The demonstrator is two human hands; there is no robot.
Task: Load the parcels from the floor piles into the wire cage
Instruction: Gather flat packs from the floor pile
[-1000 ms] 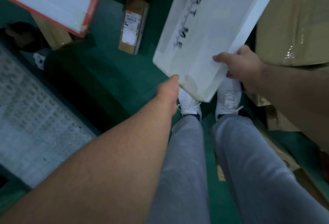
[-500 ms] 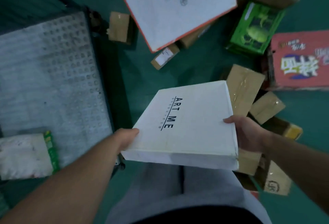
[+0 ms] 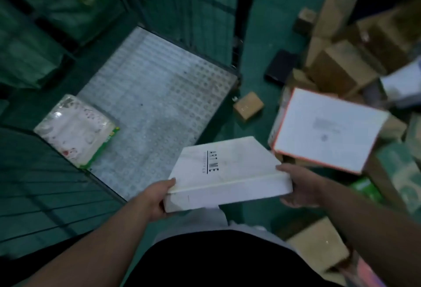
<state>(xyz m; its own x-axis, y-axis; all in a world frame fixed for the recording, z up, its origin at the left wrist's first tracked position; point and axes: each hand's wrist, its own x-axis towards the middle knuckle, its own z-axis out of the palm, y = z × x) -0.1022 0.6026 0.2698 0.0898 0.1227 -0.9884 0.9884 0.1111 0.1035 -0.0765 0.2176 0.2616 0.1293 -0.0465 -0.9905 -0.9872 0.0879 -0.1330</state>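
You are turning toward the wire cage [image 3: 159,95], bringing the white box [image 3: 227,168] near its open side. Your left hand [image 3: 155,198] and right hand [image 3: 298,186] are gripping the box's near corners, fingers [image 3: 283,168] curling round its edges.

The person wears a black top [image 3: 227,261], what look like pale grey trousers [image 3: 193,220], and bare forearms [image 3: 102,241].
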